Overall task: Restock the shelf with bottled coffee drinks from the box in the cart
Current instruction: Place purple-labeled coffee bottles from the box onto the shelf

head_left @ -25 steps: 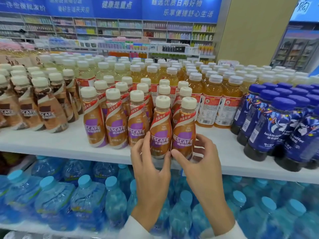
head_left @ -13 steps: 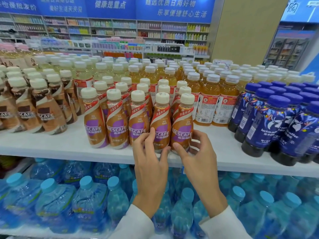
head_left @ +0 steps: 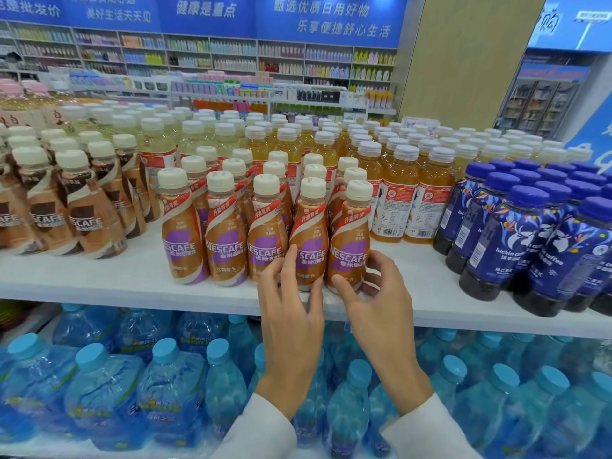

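Several brown-and-purple Nescafe coffee bottles with cream caps stand in rows on the white shelf (head_left: 99,279). My left hand (head_left: 291,309) grips the base of the fourth front-row coffee bottle (head_left: 309,226). My right hand (head_left: 374,299) grips the base of the rightmost front-row coffee bottle (head_left: 352,233), thumb in front and fingers round its right side. Both bottles stand upright on the shelf, side by side and touching. The cart and the box are out of view.
Brown-and-white Nescafe bottles (head_left: 82,210) stand to the left, orange tea bottles (head_left: 427,200) and dark blue luckin coffee bottles (head_left: 506,240) to the right. Packs of blue water bottles (head_left: 109,392) fill the lower shelf. More store shelving stands behind.
Both hands have slid the two front bottles back from the shelf's front edge into line with the front row. The grips stay the same.
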